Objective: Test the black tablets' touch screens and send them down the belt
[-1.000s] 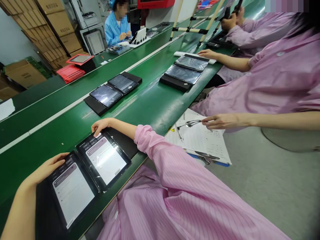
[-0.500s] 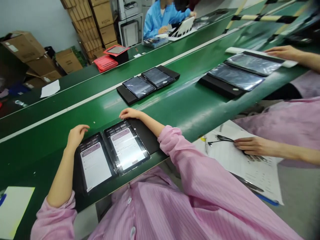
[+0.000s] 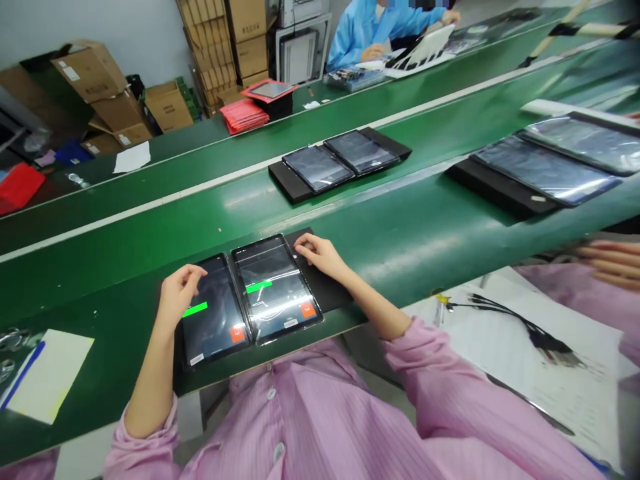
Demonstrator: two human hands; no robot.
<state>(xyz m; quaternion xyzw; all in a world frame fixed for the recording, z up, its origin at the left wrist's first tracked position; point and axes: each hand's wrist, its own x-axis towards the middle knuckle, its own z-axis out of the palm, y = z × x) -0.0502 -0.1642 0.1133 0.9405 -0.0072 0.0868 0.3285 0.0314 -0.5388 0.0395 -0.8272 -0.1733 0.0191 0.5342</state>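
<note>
Two film-wrapped tablets lie side by side on a black tray (image 3: 327, 293) at the near edge of the green conveyor belt (image 3: 400, 227). Both screens are dark with a green bar and an orange button. My left hand (image 3: 179, 293) rests with curled fingers on the upper left corner of the left tablet (image 3: 213, 320). My right hand (image 3: 316, 253) touches the upper right corner of the right tablet (image 3: 273, 287), fingers spread. Neither hand holds anything.
Further pairs of tablets on black trays sit on the belt at centre (image 3: 340, 160) and right (image 3: 550, 167). Black cables (image 3: 525, 323) lie on paper sheets at my right, near a co-worker's hand (image 3: 613, 263). A white sheet with a blue pen (image 3: 43, 370) lies left. Cardboard boxes (image 3: 110, 93) stand behind.
The view swung left. Both tablet screens switched from white pages to dark screens with green bars. My left hand moved onto the left tablet; my right hand shifted to the right tablet's corner.
</note>
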